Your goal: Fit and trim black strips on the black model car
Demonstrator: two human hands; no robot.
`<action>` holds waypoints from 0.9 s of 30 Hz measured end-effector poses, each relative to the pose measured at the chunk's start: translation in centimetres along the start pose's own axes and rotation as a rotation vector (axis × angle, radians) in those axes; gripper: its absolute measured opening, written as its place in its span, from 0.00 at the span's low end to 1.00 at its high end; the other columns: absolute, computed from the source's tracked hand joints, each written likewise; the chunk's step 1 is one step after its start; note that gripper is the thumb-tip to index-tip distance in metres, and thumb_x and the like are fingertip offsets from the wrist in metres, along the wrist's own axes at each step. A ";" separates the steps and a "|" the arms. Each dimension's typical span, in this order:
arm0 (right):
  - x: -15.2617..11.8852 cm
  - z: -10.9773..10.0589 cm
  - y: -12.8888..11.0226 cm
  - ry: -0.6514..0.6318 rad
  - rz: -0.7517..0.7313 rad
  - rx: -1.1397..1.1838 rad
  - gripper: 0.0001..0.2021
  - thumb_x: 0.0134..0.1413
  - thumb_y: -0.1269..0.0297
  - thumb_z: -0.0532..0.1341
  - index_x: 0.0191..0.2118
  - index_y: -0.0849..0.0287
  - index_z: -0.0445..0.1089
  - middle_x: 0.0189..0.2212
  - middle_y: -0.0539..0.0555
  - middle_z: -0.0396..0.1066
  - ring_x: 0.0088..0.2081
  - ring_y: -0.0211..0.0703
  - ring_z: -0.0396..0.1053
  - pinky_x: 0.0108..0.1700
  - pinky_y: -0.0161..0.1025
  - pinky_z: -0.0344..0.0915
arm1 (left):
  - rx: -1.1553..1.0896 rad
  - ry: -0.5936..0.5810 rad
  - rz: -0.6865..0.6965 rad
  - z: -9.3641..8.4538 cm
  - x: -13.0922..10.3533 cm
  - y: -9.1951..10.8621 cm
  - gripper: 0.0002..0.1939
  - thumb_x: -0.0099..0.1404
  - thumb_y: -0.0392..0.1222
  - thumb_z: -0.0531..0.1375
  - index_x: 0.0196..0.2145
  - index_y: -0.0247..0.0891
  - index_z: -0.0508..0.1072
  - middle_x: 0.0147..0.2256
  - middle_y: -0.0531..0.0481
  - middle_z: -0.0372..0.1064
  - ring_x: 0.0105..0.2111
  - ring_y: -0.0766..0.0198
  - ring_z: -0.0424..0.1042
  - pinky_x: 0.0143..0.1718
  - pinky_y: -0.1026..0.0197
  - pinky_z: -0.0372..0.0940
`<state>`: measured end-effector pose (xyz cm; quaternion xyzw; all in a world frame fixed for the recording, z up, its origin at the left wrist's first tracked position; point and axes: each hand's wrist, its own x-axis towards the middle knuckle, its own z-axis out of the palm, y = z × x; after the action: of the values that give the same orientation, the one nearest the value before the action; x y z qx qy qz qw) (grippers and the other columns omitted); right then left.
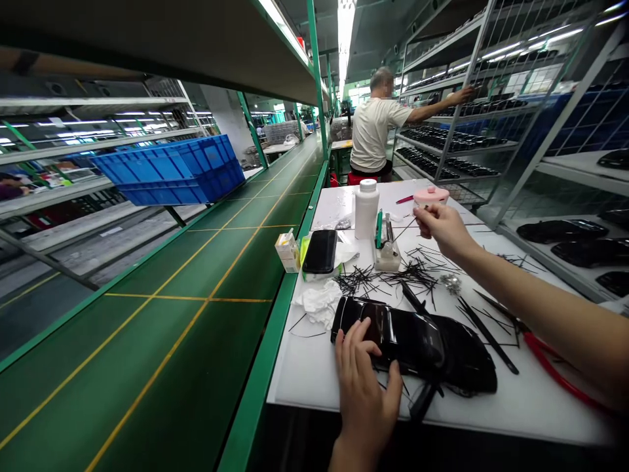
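Note:
A glossy black model car [413, 334] lies on the white worktable with its doors swung out. My left hand [366, 373] rests against its near side and rear, fingers spread and touching the body. Above the table, my right hand [442, 229] is closed in a pinch on a thin dark stick [405, 228]. The stick slants down toward a small clear container [388, 252] in a tray that also holds a green pen-like tool [379, 229]. Many thin black strips [417, 272] are scattered between the car and that tray.
Red-handled pliers [540, 357] and a black strip-like tool [489, 337] lie right of the car. A white bottle [366, 210], phone [320, 251], crumpled tissue [319, 303] and pink-lidded container [430, 195] stand around. A green conveyor [236, 262] runs left; a co-worker [376, 128] sits ahead beside racks.

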<state>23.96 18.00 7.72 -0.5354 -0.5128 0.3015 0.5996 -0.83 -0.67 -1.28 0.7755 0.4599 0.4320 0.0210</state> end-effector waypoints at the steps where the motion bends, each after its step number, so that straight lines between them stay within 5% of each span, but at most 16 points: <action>1: -0.7 -0.4 -0.4 -0.010 0.011 0.045 0.23 0.48 0.43 0.66 0.26 0.55 0.57 0.20 0.45 0.56 0.20 0.32 0.51 0.22 0.35 0.49 | -0.003 0.003 0.000 0.0 0.0 0.0 0.11 0.62 0.31 0.57 0.39 0.41 0.58 0.54 0.33 0.69 0.57 0.49 0.67 0.58 0.34 0.62; 9: -10.6 -1.9 -3.6 -0.107 0.187 0.264 0.17 0.51 0.52 0.68 0.26 0.57 0.63 0.21 0.45 0.55 0.20 0.31 0.48 0.20 0.33 0.50 | -0.052 -0.007 -0.031 0.3 -0.1 0.1 0.10 0.63 0.32 0.57 0.39 0.40 0.59 0.55 0.34 0.67 0.59 0.50 0.65 0.61 0.35 0.56; 15: -17.1 -1.5 -3.6 -0.064 0.253 0.367 0.13 0.53 0.56 0.68 0.28 0.56 0.66 0.22 0.46 0.58 0.20 0.31 0.51 0.19 0.31 0.53 | -0.069 -0.021 -0.042 0.3 0.1 0.4 0.10 0.63 0.32 0.58 0.38 0.40 0.58 0.56 0.34 0.66 0.60 0.50 0.63 0.63 0.36 0.53; 27: -21.8 -0.8 -2.6 -0.120 0.046 -0.087 0.12 0.62 0.56 0.61 0.30 0.55 0.64 0.25 0.48 0.63 0.23 0.35 0.60 0.23 0.34 0.58 | -0.094 -0.034 -0.047 0.2 0.2 0.5 0.10 0.63 0.32 0.57 0.38 0.40 0.58 0.56 0.34 0.66 0.61 0.50 0.63 0.63 0.35 0.52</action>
<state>17.89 -2.75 3.96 -0.5537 -0.5479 0.3241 0.5368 -0.36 -0.75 -1.10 0.7699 0.4568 0.4392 0.0753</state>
